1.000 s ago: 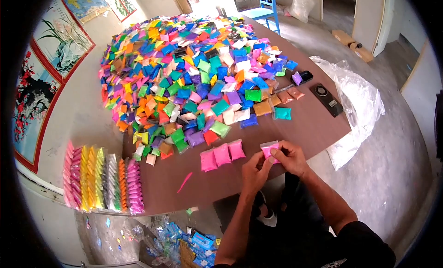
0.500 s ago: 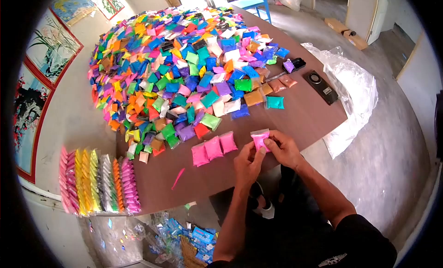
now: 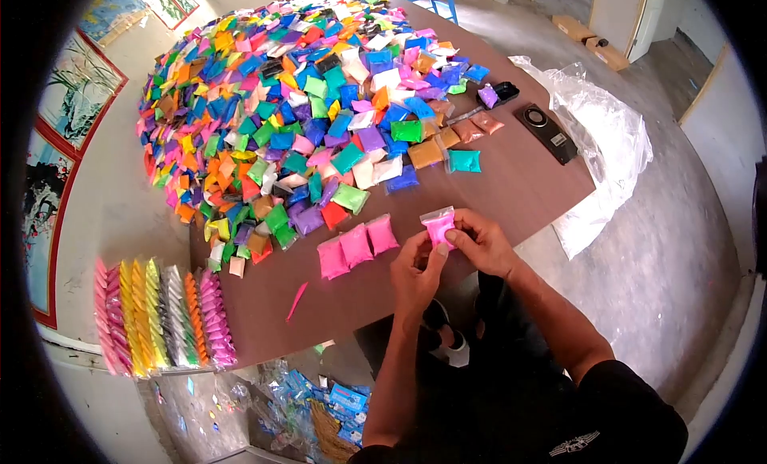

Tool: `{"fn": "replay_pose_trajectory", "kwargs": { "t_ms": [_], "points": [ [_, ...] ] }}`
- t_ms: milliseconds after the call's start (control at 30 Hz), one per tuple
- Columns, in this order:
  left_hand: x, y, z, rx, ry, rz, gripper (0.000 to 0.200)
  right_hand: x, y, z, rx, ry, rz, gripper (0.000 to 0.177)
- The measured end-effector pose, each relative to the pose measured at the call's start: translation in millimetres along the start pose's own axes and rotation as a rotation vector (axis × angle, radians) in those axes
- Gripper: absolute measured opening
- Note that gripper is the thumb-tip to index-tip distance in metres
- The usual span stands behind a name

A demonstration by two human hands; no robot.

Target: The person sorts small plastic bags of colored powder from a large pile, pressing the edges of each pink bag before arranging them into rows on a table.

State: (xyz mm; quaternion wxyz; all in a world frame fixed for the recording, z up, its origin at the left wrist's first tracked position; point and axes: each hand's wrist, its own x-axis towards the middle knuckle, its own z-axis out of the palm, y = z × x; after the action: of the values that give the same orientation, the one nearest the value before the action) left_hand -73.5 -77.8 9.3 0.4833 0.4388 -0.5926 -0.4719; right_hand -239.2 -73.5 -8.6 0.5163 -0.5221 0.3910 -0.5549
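Note:
Between my two hands I hold a small pink packet (image 3: 439, 226) with a clear top edge, just above the table's front edge. My left hand (image 3: 418, 268) grips its lower left side, thumb pressed on the front. On the right side, my right hand (image 3: 481, 242) pinches it with thumb and fingers. Three similar pink packets (image 3: 356, 246) lie in a row on the brown table (image 3: 479, 196), left of my hands. Farther left lies a thin pink plastic tool (image 3: 297, 302). A large heap of colourful packets (image 3: 296, 120) covers the far part of the table.
Rows of stacked coloured packets (image 3: 164, 316) stand at the table's left corner. A black device with a round dial (image 3: 546, 134) and a small black tray (image 3: 505, 91) lie at the right. Clear plastic sheeting (image 3: 611, 144) hangs off the right edge. Blue packaging (image 3: 349, 400) litters the floor below.
The view has shifted slightly, so the table's contents appear a little farther left. Both hands still hold the pink packet, which is turned slightly. The other packets stay in place.

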Motion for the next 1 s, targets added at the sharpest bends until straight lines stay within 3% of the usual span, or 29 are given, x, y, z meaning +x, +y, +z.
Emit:
{"fn": "replay_pose_trajectory", "kwargs": {
  "t_ms": [267,467,533,867,1000],
  "points": [
    [2.2,-18.5,-6.1,-0.025,0.005,-0.002,0.016,-0.6,-6.4,-0.1,-0.117,-0.039,-0.019,0.023],
    [-1.1,-4.1,-6.9,0.107,-0.050,-0.034,0.015,1.0,6.5,-2.5,-0.037,0.003,-0.010,0.018],
    [0.2,7.2,2.1,-0.046,0.017,-0.048,0.013,0.6,3.2,-0.6,-0.049,0.019,-0.033,0.017],
    [-1.1,-14.1,-11.7,0.018,-0.005,-0.020,0.012,1.3,-4.0,-0.3,-0.187,-0.011,-0.037,0.012],
    [-0.8,-2.7,-8.3,-0.016,-0.013,-0.050,0.017,1.7,4.1,-0.8,-0.087,0.008,-0.042,0.012]
  ]
}}
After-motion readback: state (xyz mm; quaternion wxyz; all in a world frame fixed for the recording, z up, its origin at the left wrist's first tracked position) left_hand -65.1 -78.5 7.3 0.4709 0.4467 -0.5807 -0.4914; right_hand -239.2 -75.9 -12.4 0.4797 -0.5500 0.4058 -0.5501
